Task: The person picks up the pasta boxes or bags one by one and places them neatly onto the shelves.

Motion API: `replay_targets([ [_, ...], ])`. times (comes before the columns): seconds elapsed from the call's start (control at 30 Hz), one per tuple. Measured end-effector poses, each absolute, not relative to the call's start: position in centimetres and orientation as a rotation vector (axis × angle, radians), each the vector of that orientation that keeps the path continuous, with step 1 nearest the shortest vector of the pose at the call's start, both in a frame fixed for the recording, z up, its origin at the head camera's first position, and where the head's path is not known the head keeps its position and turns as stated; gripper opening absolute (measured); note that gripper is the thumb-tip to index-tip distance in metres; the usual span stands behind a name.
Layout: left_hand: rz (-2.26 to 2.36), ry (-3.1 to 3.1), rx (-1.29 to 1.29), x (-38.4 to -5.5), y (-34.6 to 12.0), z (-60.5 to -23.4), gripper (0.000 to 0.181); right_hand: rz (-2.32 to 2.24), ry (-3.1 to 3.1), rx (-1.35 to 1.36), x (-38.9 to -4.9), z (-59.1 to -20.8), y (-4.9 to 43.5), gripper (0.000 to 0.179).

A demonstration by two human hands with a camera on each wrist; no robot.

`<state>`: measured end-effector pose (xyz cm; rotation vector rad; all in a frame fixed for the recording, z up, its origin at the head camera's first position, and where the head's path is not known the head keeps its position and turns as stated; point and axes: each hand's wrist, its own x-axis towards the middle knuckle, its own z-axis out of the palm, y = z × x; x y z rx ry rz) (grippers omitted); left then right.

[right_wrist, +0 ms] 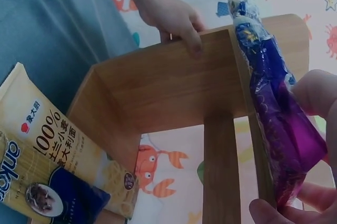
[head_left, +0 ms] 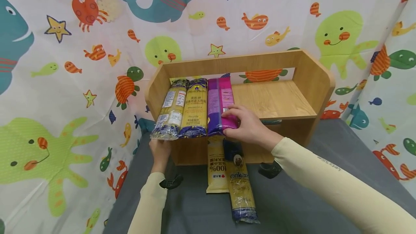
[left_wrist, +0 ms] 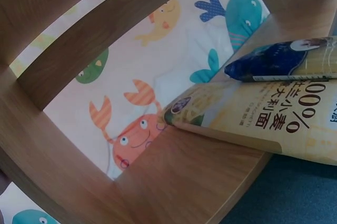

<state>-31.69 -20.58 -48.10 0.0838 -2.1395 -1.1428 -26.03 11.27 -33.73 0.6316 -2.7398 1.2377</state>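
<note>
A purple and pink packet [head_left: 214, 107] lies on the upper shelf of a small wooden rack [head_left: 273, 98]. My right hand [head_left: 245, 124] grips its near right end, with fingers and thumb around the purple wrapper [right_wrist: 281, 129] in the right wrist view. To its left lie a yellow spaghetti packet [head_left: 195, 109] and a clear-wrapped pasta packet [head_left: 170, 109], side by side. My left hand [head_left: 160, 151] holds the rack's left side panel below the upper shelf; the right wrist view shows that hand [right_wrist: 171, 18] with its thumb over the panel's edge.
On the lower level, a cream pasta packet [head_left: 217, 170] and a blue-ended spaghetti packet [head_left: 242, 187] stick out over the grey tabletop [head_left: 191, 205]. A sea-animal patterned cloth [head_left: 201, 31] hangs behind the rack. Bare board shows on the upper shelf's right side.
</note>
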Motion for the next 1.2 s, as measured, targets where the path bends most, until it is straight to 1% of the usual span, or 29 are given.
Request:
replay_targets([
  [0.37, -1.145, -2.12, 0.059, -31.9, -20.6, -47.9, 0.026, 1.224, -2.715, 0.614, -26.1, -34.0, 10.9, 0.047],
  [0.7, -1.157, -2.13, 0.074, -31.7, -20.6, -48.3, 0.029, 1.22, -2.706, 0.669, -25.8, -34.8, 11.3, 0.055],
  [1.03, -1.157, -2.139, 0.101, -31.8, -20.7, -48.1, 0.029, 1.185, -2.723, 0.628, -25.8, -34.5, 11.1, 0.055],
  [1.2, -1.142, -2.128, 0.074, -31.8, -20.6, -48.3, 0.027, 1.226, -2.699, 0.637, -25.5, -34.7, 11.3, 0.055],
])
